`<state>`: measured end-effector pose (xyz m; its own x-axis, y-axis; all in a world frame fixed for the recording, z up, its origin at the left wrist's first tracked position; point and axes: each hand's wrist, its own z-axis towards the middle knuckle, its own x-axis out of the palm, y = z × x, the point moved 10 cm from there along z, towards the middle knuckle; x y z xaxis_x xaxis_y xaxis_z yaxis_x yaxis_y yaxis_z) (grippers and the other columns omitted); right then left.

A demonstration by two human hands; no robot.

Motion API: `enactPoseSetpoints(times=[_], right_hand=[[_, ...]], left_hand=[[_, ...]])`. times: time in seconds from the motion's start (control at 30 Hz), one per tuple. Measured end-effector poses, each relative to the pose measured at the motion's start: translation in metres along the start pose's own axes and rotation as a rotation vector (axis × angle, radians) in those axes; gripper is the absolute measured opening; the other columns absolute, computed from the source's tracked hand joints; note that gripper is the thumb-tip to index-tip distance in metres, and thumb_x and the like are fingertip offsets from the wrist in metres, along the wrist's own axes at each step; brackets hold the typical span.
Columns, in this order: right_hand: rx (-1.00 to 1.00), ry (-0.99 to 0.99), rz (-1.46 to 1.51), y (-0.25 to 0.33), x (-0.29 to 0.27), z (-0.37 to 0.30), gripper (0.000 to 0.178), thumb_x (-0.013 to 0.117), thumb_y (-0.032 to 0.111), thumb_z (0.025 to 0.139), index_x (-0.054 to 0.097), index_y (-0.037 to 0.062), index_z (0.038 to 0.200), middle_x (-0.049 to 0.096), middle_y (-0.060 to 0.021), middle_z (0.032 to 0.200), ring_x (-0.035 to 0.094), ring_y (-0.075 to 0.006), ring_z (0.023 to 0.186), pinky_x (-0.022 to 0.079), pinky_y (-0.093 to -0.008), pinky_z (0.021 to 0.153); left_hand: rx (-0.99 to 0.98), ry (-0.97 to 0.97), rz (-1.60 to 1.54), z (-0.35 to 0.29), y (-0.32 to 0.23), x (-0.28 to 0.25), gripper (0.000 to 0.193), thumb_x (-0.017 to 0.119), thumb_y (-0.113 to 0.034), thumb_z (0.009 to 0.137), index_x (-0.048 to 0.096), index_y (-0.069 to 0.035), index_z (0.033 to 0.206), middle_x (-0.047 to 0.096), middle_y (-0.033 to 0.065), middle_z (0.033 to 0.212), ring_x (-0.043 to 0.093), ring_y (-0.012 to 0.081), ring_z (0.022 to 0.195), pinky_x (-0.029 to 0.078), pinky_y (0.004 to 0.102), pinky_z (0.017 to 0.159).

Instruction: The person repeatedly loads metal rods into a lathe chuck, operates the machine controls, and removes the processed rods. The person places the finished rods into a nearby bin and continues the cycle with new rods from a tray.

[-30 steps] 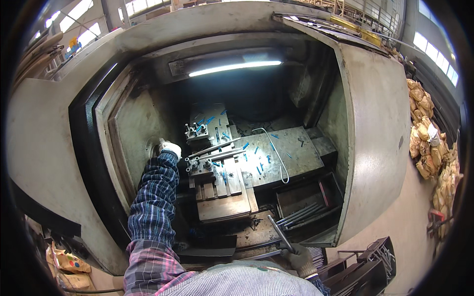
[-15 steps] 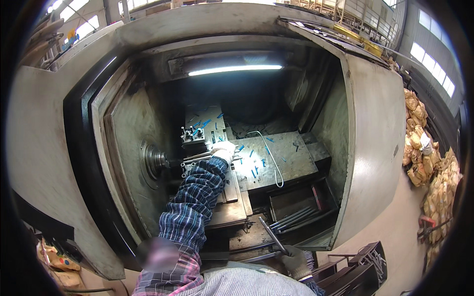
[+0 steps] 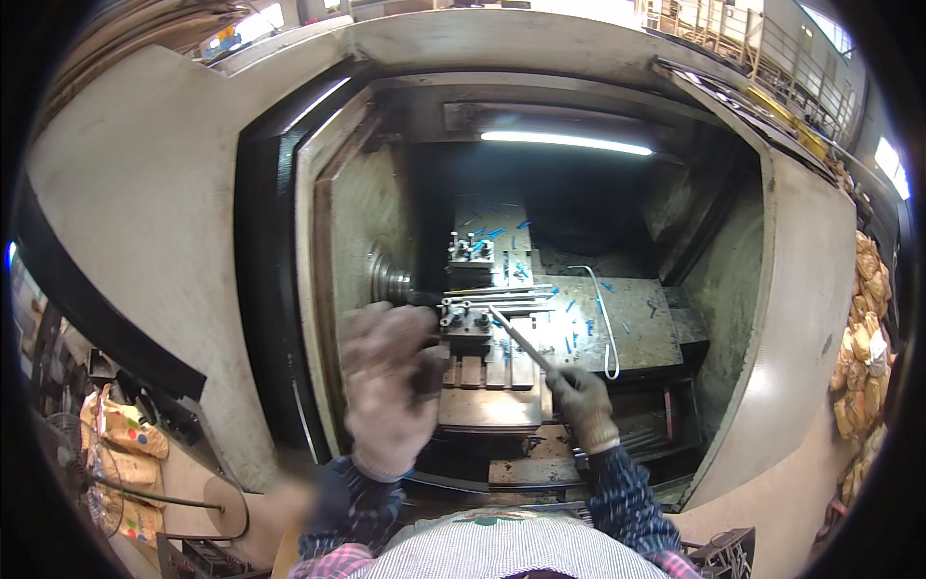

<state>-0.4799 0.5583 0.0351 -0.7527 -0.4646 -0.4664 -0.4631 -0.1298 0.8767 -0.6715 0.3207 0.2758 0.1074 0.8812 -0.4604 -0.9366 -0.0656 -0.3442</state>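
Observation:
My right hand [image 3: 582, 403], in a grey glove, grips a metal rod [image 3: 526, 345]. The rod slants up and left, its far tip close to the near tool block [image 3: 467, 321]. My left hand [image 3: 391, 391], in a pale glove, is raised in front of the lathe's spindle [image 3: 391, 280]. Motion smears its fingers, and I cannot see anything held in it. Several slim bars [image 3: 502, 294] lie side by side between the near tool block and the far tool block [image 3: 470, 251].
A white hooked rod [image 3: 608, 333] rests on the metal bed plate [image 3: 632, 314] among scattered blue shavings. More rods [image 3: 632, 444] lie in a dark tray at the lower right. The machine's door frame [image 3: 772, 318] bounds the right side. Wrapped bundles [image 3: 858, 338] stand outside it.
My left hand has pulled back from the bars between the tool blocks. My right hand has come forward and up, bringing the rod to the near tool block. The view has shifted left.

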Motion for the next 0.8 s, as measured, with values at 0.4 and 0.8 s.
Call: enactPoseSetpoints(times=[0.4,0.8], right_hand=[[-0.308,0.228,-0.734,0.155,0.103,0.157,0.041,0.069,0.051,0.096,0.079,0.0157,0.115,0.077,-0.0145,0.111,0.072,-0.0342,0.110,0.055,-0.0477,0.095],[-0.447,0.463,-0.457,0.146,0.185,0.201,0.036,0.073,0.040,0.095,0.079,0.0125,0.119,0.077,-0.0122,0.113,0.071,-0.0298,0.110,0.053,-0.0422,0.098]], left_hand=[[-0.391,-0.389,0.871,-0.124,0.130,-0.260,0.058,0.048,-0.035,0.110,0.049,0.007,0.150,0.049,0.0275,0.154,0.049,0.0413,0.141,0.038,0.0534,0.119],[-0.407,-0.699,0.178,-0.129,0.133,-0.255,0.071,0.065,-0.038,0.100,0.045,0.009,0.150,0.058,0.0268,0.143,0.062,0.0394,0.126,0.052,0.0469,0.107]])
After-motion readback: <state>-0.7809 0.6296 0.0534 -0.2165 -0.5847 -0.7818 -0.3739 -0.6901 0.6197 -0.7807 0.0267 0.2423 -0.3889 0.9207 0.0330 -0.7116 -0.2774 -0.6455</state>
